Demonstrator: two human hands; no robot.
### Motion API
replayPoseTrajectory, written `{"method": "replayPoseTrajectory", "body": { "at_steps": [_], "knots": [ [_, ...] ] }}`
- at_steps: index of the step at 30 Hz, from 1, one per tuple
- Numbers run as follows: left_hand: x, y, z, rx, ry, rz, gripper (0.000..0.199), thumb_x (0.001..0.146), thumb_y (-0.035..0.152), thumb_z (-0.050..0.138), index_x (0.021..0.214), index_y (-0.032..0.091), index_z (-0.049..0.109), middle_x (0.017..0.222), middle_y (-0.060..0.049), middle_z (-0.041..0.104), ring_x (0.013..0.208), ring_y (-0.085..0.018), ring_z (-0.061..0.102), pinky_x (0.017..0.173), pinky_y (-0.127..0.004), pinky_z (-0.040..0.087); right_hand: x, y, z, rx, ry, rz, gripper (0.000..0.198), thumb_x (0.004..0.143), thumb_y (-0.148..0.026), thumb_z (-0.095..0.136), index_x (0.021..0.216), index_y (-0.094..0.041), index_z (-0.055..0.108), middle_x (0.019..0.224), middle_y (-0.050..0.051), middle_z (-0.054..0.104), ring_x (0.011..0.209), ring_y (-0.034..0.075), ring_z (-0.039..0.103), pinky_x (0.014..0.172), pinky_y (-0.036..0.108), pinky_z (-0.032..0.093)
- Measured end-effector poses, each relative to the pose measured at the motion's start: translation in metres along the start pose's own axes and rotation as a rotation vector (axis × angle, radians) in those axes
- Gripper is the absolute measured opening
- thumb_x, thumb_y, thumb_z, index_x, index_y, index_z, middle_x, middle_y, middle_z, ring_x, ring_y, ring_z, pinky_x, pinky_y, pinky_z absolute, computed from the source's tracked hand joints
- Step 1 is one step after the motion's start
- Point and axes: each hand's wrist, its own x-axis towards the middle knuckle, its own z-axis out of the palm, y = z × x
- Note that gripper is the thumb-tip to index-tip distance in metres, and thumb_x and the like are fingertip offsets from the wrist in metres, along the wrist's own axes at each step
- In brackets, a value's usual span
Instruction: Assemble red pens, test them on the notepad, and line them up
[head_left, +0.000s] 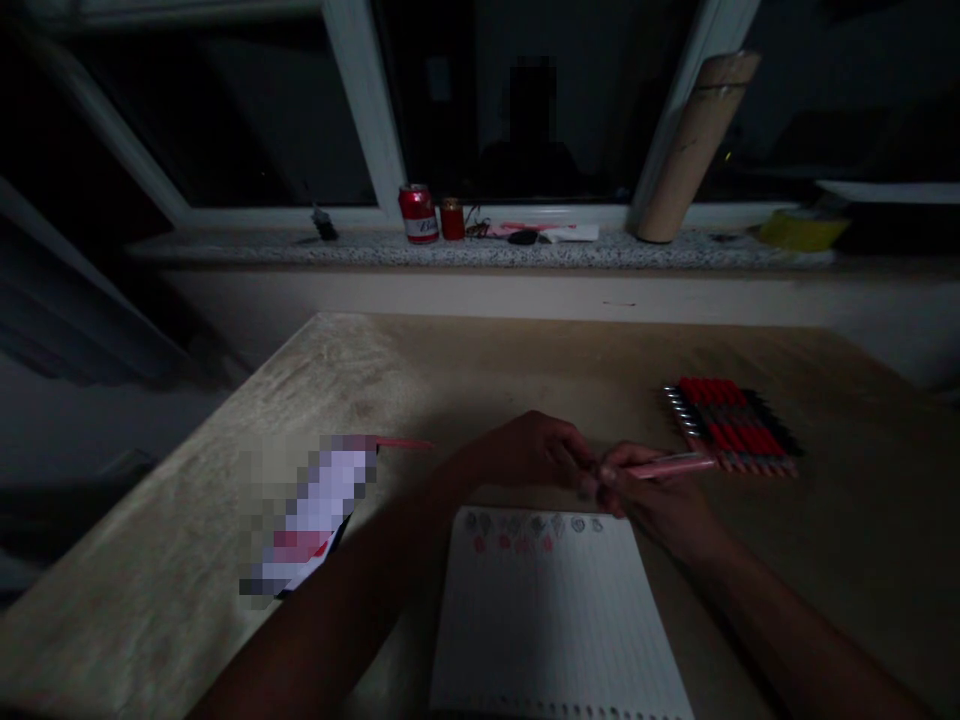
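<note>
Above the top edge of a lined spiral notebook (555, 620), my two hands meet. My right hand (664, 500) is closed around a red pen (667, 465), whose far end points toward the right. From the left, my left hand (532, 448) brings its closed fingertips against those of my right hand. What its fingers pinch, perhaps the end of the pen, is too dark and small to make out. Small dark and red drawn marks run in two rows along the top of the page.
Several red and black pens (735, 425) lie side by side at the right. A phone (319, 520), partly blurred, and a thin red stick (405, 443) lie left. On the windowsill stand a red can (418, 213), a small red jar (452, 218) and a tall cardboard-like tube (697, 145).
</note>
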Motion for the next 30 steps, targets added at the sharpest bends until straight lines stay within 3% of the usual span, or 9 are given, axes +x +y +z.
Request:
{"method": "replayPoseTrajectory", "body": {
  "at_steps": [2,4,6,9,13,19,24,30],
  "knots": [
    [-0.005,0.01,-0.004,0.049,-0.013,0.028,0.025,0.071,0.032,0.068,0.086,0.013,0.068,0.077,-0.006,0.069,0.068,-0.013,0.062,0.059,-0.02,0.044,-0.007,0.0,0.001,-0.095,-0.064,0.034,0.013,0.074,-0.026,0.069,0.068,-0.016,0.064,0.045,-0.001,0.057,0.039,0.009,0.047,0.038,0.02,0.036],
    [-0.008,0.016,-0.006,0.131,-0.044,0.042,0.018,0.071,0.027,0.067,0.082,0.013,0.068,0.073,-0.004,0.068,0.064,-0.012,0.061,0.057,-0.019,0.043,-0.011,0.0,0.004,-0.122,-0.171,0.063,0.013,0.075,-0.025,0.066,0.085,-0.017,0.065,0.048,-0.002,0.058,0.041,0.01,0.051,0.039,0.02,0.038],
    [-0.01,0.017,-0.006,0.274,-0.095,0.025,0.009,0.07,0.02,0.065,0.076,0.014,0.068,0.067,-0.002,0.067,0.059,-0.011,0.06,0.053,-0.018,0.04,-0.013,0.002,0.008,-0.207,-0.221,0.092,0.008,0.072,-0.022,0.066,0.077,-0.017,0.064,0.054,0.0,0.062,0.042,0.01,0.051,0.037,0.019,0.036],
    [-0.011,0.011,-0.002,0.511,-0.148,-0.027,0.007,0.066,0.014,0.064,0.071,0.016,0.068,0.064,-0.001,0.067,0.055,-0.011,0.06,0.048,-0.017,0.037,-0.012,0.008,0.012,-0.395,-0.15,0.07,0.017,0.063,-0.016,0.071,0.056,-0.016,0.055,0.048,-0.003,0.054,0.041,0.006,0.043,0.036,0.017,0.027],
    [-0.009,-0.003,0.006,0.694,-0.133,-0.016,0.008,0.058,0.015,0.069,0.066,0.019,0.069,0.061,-0.001,0.067,0.05,-0.012,0.058,0.044,-0.019,0.034,-0.009,0.013,0.015,-0.503,-0.053,-0.036,0.027,0.062,-0.014,0.069,0.05,-0.018,0.045,0.047,-0.006,0.044,0.043,0.006,0.037,0.038,0.017,0.024],
    [-0.006,-0.008,0.013,0.729,-0.14,0.061,0.004,0.063,0.02,0.069,0.064,0.024,0.071,0.056,0.001,0.066,0.045,-0.011,0.055,0.048,-0.02,0.036,-0.012,0.014,0.021,-0.543,-0.11,-0.091,0.028,0.068,-0.016,0.063,0.052,-0.019,0.04,0.049,-0.005,0.044,0.046,0.007,0.037,0.042,0.02,0.027],
    [-0.005,-0.005,0.014,0.772,-0.161,-0.009,0.003,0.066,0.022,0.069,0.067,0.023,0.071,0.06,0.0,0.068,0.05,-0.012,0.058,0.051,-0.021,0.038,-0.012,0.014,0.023,-0.56,-0.126,-0.088,0.03,0.069,-0.014,0.06,0.052,-0.019,0.036,0.05,-0.007,0.038,0.046,0.006,0.034,0.042,0.02,0.025],
    [-0.003,0.001,0.014,0.836,-0.263,-0.139,0.013,0.07,0.026,0.064,0.079,0.019,0.071,0.074,-0.002,0.07,0.064,-0.013,0.063,0.06,-0.022,0.043,-0.014,0.012,0.023,-0.577,-0.115,-0.065,0.026,0.069,-0.015,0.059,0.054,-0.019,0.038,0.052,-0.005,0.043,0.049,0.008,0.039,0.045,0.02,0.029]
  ]
}}
